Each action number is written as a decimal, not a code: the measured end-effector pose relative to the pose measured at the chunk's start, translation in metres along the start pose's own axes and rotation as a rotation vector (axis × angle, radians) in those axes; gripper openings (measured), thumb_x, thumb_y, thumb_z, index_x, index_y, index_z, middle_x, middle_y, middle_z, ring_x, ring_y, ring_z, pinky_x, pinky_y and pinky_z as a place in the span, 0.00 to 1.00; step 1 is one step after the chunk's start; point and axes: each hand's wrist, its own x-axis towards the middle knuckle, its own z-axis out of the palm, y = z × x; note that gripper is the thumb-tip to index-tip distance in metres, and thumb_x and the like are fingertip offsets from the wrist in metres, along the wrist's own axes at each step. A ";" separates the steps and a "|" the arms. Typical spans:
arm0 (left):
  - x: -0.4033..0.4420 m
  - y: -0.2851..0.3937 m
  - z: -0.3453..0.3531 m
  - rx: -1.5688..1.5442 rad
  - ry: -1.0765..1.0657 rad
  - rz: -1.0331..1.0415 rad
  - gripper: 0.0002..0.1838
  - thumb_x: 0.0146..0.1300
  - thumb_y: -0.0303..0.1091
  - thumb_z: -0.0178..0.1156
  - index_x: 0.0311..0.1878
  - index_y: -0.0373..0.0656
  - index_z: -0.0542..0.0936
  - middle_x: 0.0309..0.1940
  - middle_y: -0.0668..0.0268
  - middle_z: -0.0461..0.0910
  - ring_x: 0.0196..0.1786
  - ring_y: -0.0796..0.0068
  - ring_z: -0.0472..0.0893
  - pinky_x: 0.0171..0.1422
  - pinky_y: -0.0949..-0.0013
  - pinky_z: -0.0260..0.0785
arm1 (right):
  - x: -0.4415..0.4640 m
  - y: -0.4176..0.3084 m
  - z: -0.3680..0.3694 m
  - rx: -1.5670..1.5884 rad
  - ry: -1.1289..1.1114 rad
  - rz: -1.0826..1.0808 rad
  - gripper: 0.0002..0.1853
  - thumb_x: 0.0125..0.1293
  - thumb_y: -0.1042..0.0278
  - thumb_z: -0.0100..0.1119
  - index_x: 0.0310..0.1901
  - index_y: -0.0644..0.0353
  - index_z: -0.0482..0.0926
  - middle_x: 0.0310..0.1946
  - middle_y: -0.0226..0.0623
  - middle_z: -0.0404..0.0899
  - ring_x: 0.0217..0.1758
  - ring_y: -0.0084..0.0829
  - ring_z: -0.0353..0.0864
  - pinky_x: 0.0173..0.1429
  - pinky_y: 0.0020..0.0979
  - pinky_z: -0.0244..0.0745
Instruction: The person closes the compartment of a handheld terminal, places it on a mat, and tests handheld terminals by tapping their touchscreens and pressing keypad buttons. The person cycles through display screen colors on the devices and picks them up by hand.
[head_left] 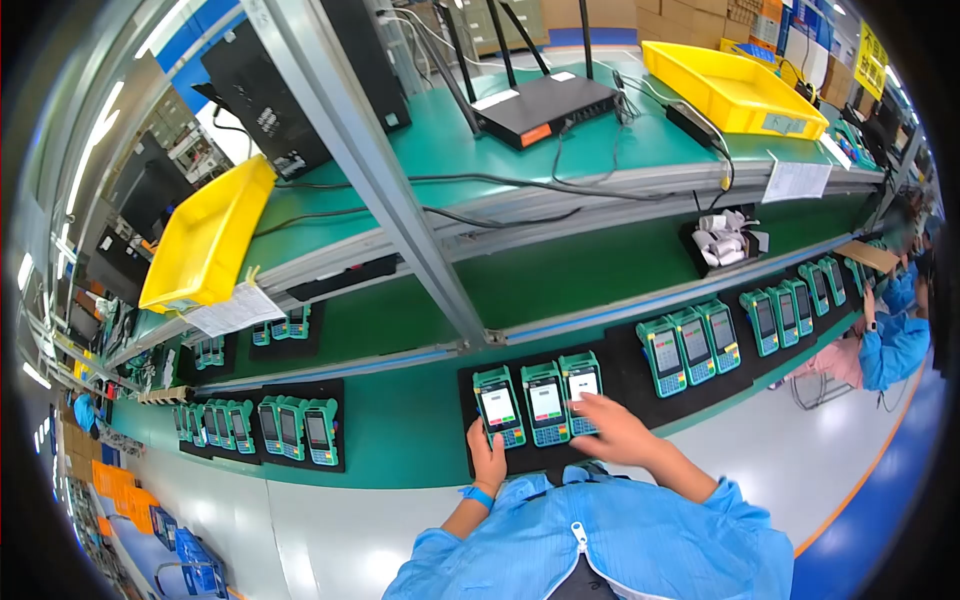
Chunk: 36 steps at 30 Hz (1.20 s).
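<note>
Three green-cased payment terminals with lit white screens lie side by side on a black mat before me. My left hand (487,458) grips the lower left edge of the left payment terminal (498,402), its thumb by the keypad. The middle terminal (545,402) shows a white screen with a red and a green button, and neither hand touches it. Over the right terminal (582,375) hovers my right hand (612,430), fingers apart and holding nothing, fingertips near the screen. That hand hides most of the right terminal's keypad.
More terminals rest on black mats to the right (688,350) and left (290,430). A metal post (370,160) rises before the upper shelf, which carries a black router (545,105) and yellow trays (735,90). A co-worker's blue sleeve (893,350) is at far right.
</note>
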 end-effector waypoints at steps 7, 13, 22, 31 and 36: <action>0.001 0.012 0.001 0.058 -0.013 0.014 0.32 0.77 0.45 0.54 0.74 0.33 0.64 0.68 0.46 0.66 0.71 0.46 0.66 0.77 0.51 0.55 | 0.042 -0.226 -0.001 0.587 -0.106 -1.206 0.26 0.67 0.60 0.66 0.64 0.60 0.77 0.58 0.49 0.80 0.58 0.48 0.82 0.59 0.46 0.78; 0.001 0.010 -0.001 0.028 -0.020 0.007 0.32 0.76 0.44 0.54 0.73 0.32 0.64 0.67 0.45 0.67 0.70 0.45 0.66 0.77 0.51 0.55 | 0.032 -0.258 0.021 0.699 -0.118 -1.347 0.22 0.68 0.62 0.64 0.61 0.60 0.79 0.55 0.47 0.82 0.56 0.48 0.82 0.58 0.46 0.78; 0.001 0.009 0.000 0.069 -0.001 0.025 0.34 0.73 0.44 0.58 0.73 0.32 0.63 0.67 0.43 0.67 0.70 0.43 0.67 0.77 0.50 0.57 | 0.022 -0.161 -0.041 0.502 -0.551 -0.872 0.26 0.67 0.59 0.67 0.64 0.58 0.78 0.51 0.45 0.85 0.50 0.44 0.86 0.52 0.46 0.81; -0.002 0.013 0.002 0.183 -0.048 0.105 0.49 0.65 0.44 0.67 0.79 0.29 0.51 0.73 0.36 0.58 0.75 0.36 0.60 0.79 0.47 0.54 | -0.029 0.110 0.105 0.258 0.509 0.605 0.46 0.62 0.66 0.70 0.77 0.70 0.55 0.67 0.57 0.71 0.70 0.55 0.70 0.74 0.47 0.64; -0.002 0.011 0.004 0.255 -0.067 0.209 0.53 0.61 0.44 0.71 0.80 0.33 0.50 0.77 0.34 0.51 0.78 0.33 0.56 0.81 0.44 0.52 | -0.053 0.113 0.121 0.030 0.435 0.368 0.50 0.61 0.59 0.72 0.78 0.69 0.53 0.70 0.57 0.67 0.72 0.56 0.65 0.76 0.50 0.59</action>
